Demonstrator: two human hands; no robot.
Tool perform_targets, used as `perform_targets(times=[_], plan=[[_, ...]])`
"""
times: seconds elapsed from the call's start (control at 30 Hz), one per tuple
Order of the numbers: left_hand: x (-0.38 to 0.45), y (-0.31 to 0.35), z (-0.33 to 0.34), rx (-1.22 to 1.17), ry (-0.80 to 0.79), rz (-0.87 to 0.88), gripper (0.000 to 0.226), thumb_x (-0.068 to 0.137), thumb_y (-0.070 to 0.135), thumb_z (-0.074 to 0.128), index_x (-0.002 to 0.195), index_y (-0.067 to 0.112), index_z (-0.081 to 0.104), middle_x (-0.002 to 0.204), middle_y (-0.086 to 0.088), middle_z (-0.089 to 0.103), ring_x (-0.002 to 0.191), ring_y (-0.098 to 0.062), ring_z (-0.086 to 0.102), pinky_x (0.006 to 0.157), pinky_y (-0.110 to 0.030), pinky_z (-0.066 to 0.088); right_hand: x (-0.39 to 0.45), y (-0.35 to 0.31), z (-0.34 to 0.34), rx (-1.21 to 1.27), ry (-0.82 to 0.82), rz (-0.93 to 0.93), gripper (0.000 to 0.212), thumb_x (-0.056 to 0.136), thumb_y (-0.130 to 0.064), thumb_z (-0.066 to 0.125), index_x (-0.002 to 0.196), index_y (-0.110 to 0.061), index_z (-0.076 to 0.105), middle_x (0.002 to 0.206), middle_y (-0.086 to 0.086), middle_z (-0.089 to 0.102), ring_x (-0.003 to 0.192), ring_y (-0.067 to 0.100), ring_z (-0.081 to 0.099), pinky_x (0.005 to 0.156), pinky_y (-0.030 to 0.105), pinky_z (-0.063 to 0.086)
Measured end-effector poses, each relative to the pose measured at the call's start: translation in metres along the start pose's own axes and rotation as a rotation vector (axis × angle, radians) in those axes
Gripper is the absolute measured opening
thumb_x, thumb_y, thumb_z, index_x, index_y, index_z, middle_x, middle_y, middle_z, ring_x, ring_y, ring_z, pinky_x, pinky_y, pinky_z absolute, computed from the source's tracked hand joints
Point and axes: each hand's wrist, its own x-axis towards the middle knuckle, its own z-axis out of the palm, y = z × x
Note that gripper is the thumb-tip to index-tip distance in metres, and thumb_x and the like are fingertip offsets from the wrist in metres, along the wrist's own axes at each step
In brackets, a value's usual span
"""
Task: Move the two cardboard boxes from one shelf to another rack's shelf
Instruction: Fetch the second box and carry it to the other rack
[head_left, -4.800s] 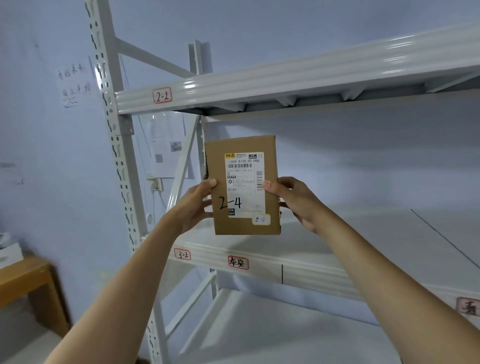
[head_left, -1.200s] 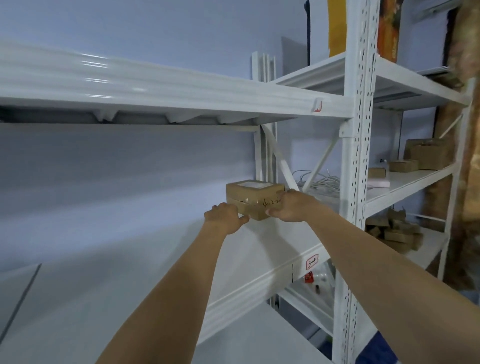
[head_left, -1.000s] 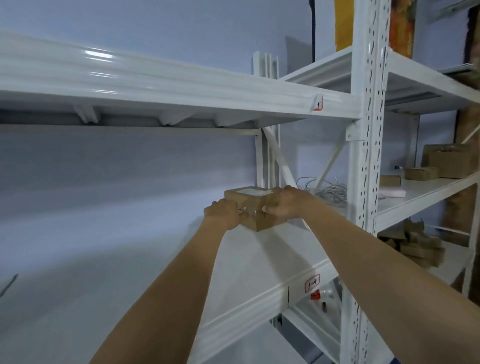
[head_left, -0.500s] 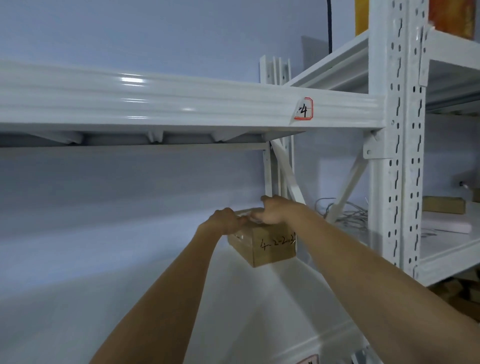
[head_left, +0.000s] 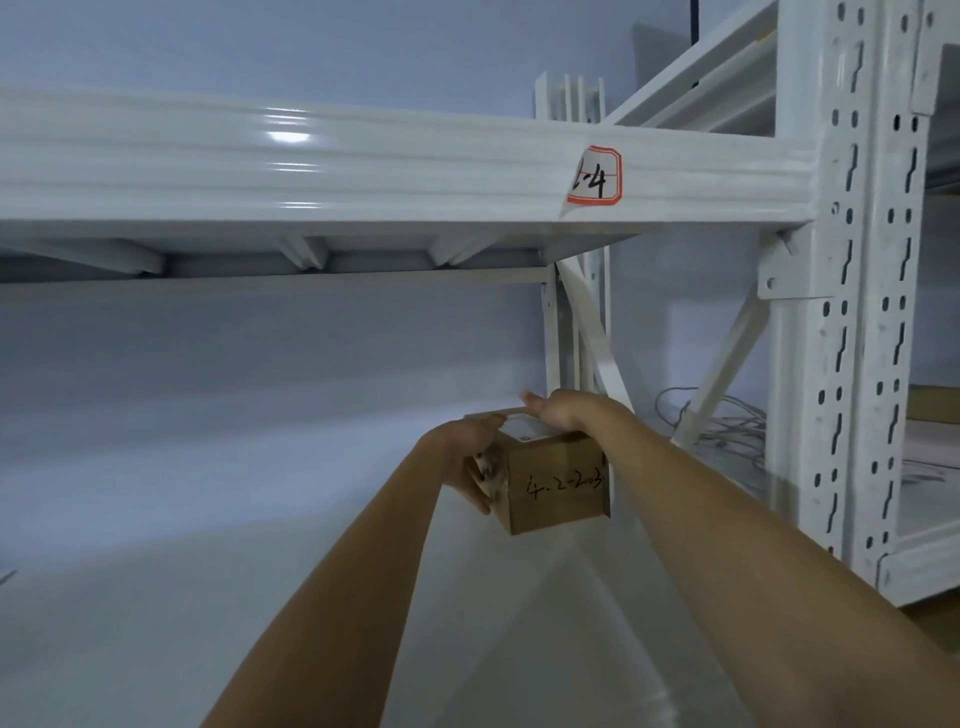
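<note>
I see bare white shelf (head_left: 156, 597) below my forearms — open surface to the left. Ahead, my left hand (head_left: 467, 462) grips the cardboard box (head_left: 556, 483) at its left face, my right hand (head_left: 558, 413) lying flat on top. Beyond, the upper beam (head_left: 363, 176) overhangs — perforated upright (head_left: 852, 312) just right.

The shelf label (head_left: 595, 176) curls, hiding its first character.
</note>
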Motion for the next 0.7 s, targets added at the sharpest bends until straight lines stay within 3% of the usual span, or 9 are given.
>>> perform_targets(times=[0.13, 0.2, 0.3, 0.4, 0.47, 0.53, 0.63, 0.7], plan=[[-0.005, -0.001, -0.006, -0.064, -0.016, 0.026, 0.048, 0.100, 0.041, 0.054, 0.136, 0.009, 0.050, 0.142, -0.020, 0.040, 0.123, -0.052, 0.048, 0.088, -0.071, 0.052, -0.001, 0.000, -0.003, 0.164, 0.057, 0.018, 0.079, 0.106, -0.060, 0.017, 0.161, -0.004, 0.025, 0.170, 0.016, 0.022, 0.155, 0.033, 0.025, 0.123, 0.044, 0.021], [-0.007, -0.004, -0.013, -0.068, 0.006, 0.036, 0.052, 0.099, 0.040, 0.055, 0.141, 0.010, 0.048, 0.142, -0.019, 0.040, 0.127, -0.051, 0.046, 0.085, -0.072, 0.052, -0.003, -0.001, -0.004, 0.248, 0.065, 0.012, 0.078, 0.107, -0.058, 0.021, 0.161, -0.004, 0.023, 0.170, 0.016, 0.023, 0.154, 0.033, 0.026, 0.122, 0.042, 0.023], [-0.016, -0.010, -0.025, -0.073, 0.067, 0.049, 0.058, 0.098, 0.045, 0.054, 0.145, 0.012, 0.045, 0.143, -0.023, 0.043, 0.127, -0.050, 0.048, 0.078, -0.073, 0.053, -0.008, -0.005, -0.002, 0.418, 0.092, -0.012, 0.074, 0.106, -0.054, 0.034, 0.160, -0.004, 0.028, 0.162, 0.016, 0.038, 0.144, 0.034, 0.043, 0.111, 0.038, 0.039], [-0.034, -0.016, -0.039, -0.091, 0.107, 0.100, 0.056, 0.099, 0.048, 0.052, 0.140, 0.011, 0.050, 0.134, -0.025, 0.051, 0.117, -0.053, 0.058, 0.081, -0.070, 0.055, -0.015, -0.009, 0.003, 0.603, 0.124, -0.051, 0.055, 0.105, -0.044, 0.047, 0.142, -0.004, 0.051, 0.126, 0.014, 0.066, 0.112, 0.031, 0.066, 0.093, 0.036, 0.055], [-0.051, -0.021, -0.049, -0.077, 0.135, 0.140, 0.050, 0.100, 0.049, 0.049, 0.132, 0.011, 0.054, 0.125, -0.020, 0.057, 0.111, -0.051, 0.062, 0.086, -0.067, 0.055, -0.024, -0.013, 0.008, 0.707, 0.149, -0.076, 0.039, 0.105, -0.040, 0.050, 0.125, -0.007, 0.059, 0.099, 0.008, 0.070, 0.091, 0.025, 0.070, 0.079, 0.034, 0.058], [-0.068, -0.027, -0.060, -0.060, 0.166, 0.168, 0.044, 0.102, 0.049, 0.046, 0.124, 0.013, 0.056, 0.116, -0.013, 0.060, 0.107, -0.047, 0.064, 0.086, -0.061, 0.058, -0.033, -0.019, 0.014, 0.805, 0.148, -0.119, 0.031, 0.105, -0.039, 0.050, 0.111, -0.011, 0.062, 0.088, 0.004, 0.070, 0.077, 0.018, 0.067, 0.069, 0.029, 0.056], [-0.090, -0.038, -0.075, -0.070, 0.219, 0.204, 0.047, 0.103, 0.049, 0.042, 0.128, 0.013, 0.058, 0.127, -0.011, 0.058, 0.109, -0.043, 0.064, 0.074, -0.050, 0.062, -0.049, -0.030, 0.027, 0.908, 0.161, -0.182, 0.024, 0.106, -0.037, 0.051, 0.092, -0.019, 0.059, 0.091, 0.004, 0.069, 0.079, 0.016, 0.066, 0.075, 0.030, 0.055], [-0.101, -0.050, -0.083, -0.083, 0.249, 0.222, 0.051, 0.103, 0.049, 0.041, 0.134, 0.012, 0.057, 0.134, -0.009, 0.056, 0.113, -0.041, 0.063, 0.069, -0.044, 0.062, -0.055, -0.037, 0.041, 0.938, 0.134, -0.201, 0.032, 0.103, -0.042, 0.054, 0.107, -0.012, 0.065, 0.108, 0.006, 0.074, 0.098, 0.021, 0.070, 0.094, 0.035, 0.054]])
